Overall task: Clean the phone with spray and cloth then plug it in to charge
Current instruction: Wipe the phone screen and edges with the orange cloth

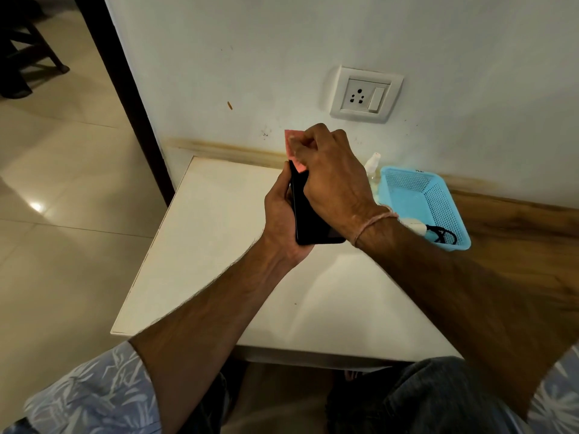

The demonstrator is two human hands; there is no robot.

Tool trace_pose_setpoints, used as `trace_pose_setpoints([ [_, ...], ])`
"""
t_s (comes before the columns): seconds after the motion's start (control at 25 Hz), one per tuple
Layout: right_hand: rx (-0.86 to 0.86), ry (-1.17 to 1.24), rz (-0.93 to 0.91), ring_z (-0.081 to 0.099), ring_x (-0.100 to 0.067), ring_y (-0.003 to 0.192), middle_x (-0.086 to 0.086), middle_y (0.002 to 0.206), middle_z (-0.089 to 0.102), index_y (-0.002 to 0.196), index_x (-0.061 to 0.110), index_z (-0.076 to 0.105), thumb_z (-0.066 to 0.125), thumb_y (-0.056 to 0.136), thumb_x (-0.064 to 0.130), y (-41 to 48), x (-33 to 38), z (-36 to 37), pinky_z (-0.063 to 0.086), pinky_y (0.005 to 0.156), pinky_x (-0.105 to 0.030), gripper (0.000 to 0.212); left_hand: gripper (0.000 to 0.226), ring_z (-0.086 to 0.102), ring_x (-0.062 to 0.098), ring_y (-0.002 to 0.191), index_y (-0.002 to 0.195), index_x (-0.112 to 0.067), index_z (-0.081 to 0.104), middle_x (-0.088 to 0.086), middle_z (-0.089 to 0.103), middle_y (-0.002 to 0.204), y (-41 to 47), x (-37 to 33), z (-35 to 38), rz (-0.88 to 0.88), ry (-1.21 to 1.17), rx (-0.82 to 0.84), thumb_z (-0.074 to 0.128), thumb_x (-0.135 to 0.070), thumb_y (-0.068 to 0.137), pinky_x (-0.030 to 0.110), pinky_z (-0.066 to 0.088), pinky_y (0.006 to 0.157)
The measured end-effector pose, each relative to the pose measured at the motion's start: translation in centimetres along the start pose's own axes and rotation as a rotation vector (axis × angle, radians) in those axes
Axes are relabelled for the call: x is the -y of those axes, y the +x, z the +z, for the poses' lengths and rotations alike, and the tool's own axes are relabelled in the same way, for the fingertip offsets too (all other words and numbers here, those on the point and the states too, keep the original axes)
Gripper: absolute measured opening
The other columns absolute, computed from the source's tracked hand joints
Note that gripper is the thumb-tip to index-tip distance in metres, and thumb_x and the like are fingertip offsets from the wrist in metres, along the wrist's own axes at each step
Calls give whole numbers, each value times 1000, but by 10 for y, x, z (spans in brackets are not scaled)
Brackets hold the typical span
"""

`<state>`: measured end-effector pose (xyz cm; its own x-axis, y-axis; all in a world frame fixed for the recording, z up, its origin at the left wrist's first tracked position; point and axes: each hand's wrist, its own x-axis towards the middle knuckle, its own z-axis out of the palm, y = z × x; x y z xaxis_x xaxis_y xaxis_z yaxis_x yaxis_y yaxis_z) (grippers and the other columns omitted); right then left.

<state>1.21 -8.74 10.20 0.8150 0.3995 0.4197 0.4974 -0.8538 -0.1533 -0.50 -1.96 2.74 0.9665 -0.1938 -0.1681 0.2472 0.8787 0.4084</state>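
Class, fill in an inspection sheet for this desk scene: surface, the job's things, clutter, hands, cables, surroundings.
Surface: white table, set against the wall.
Job's things: phone held above the table; pink cloth at its far end; spray bottle upright by the wall.
Clutter: blue basket beside the bottle.
Hands: left hand grips the phone; right hand pinches the cloth against it.
Cables: black cable with white charger inside the basket, not plugged in.
Surroundings: wall socket with nothing in it; tiled floor at left.
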Motion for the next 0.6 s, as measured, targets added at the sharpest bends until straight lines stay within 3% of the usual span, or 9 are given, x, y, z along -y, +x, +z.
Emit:
trace_pose_setpoints([
  [0.12,-45,120,48,55,-29,103,-11,113,53,113,9,56,54,95,18,6,-3,0,54,83,-43,21,48,65,32,119,122,-16,73,11,71,121,2,0,-1,20,19,-26,52,-53,99,48,48,106],
  [0.24,5,68,1,51,-27,114,-6,127,55,128,14,55,50,96,20,11,-9,2,52,90,-43,33,46,69,31,109,118,-18,74,10,73,115,3,0,-4,40,49,-43,51,-53,99,45,53,98],
  [0.36,65,-25,-35,43,-28,128,-2,145,49,142,17,47,48,98,15,14,-23,2,42,105,-41,44,48,71,29,101,124,-17,70,9,74,109,4,-2,-5,43,67,-48,51,-53,99,43,57,91],
  [0.6,185,-61,23,29,-22,143,0,156,32,149,19,34,48,98,12,14,-44,1,20,120,-34,53,47,75,28,87,123,-17,68,9,76,101,2,-2,-4,24,77,-35,48,-52,100,40,61,72],
])
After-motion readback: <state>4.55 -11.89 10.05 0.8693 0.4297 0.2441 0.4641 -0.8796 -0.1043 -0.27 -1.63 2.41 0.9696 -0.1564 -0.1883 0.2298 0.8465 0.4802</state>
